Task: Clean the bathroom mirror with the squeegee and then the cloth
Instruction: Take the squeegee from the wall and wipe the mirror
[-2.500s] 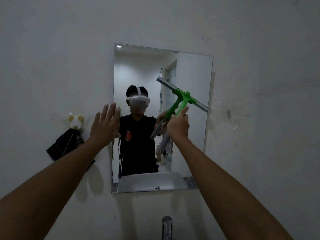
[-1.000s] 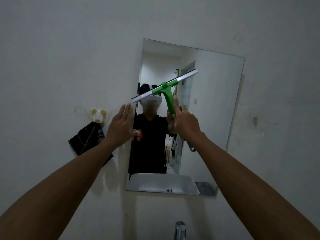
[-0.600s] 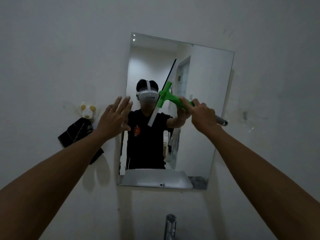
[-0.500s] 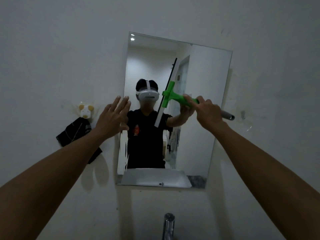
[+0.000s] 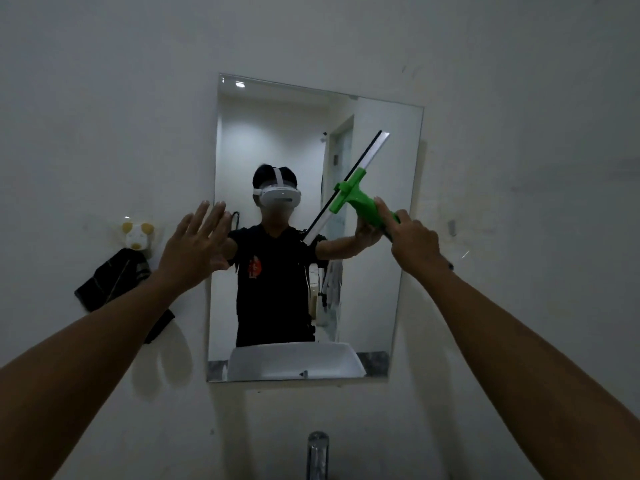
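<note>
Dim bathroom with pale plaster wall, seen from head height. Right hand wrapped round the green handle of a squeegee, fingers curled tight; blade slanting up and to the right from the knuckles, laid against the mirror, though actual contact with the glass unclear. Left hand raised with fingers straight and spread, palm toward the wall at the mirror's left edge, holding nothing; whether touching glass or wall cannot be told. Beyond the fingertips, reflection of a person in a dark shirt wearing a white headset. Left of the spread hand, a small bear-shaped hook with a dark striped cloth hanging from it. Below both wrists, top of a chrome tap at the bottom edge.
</note>
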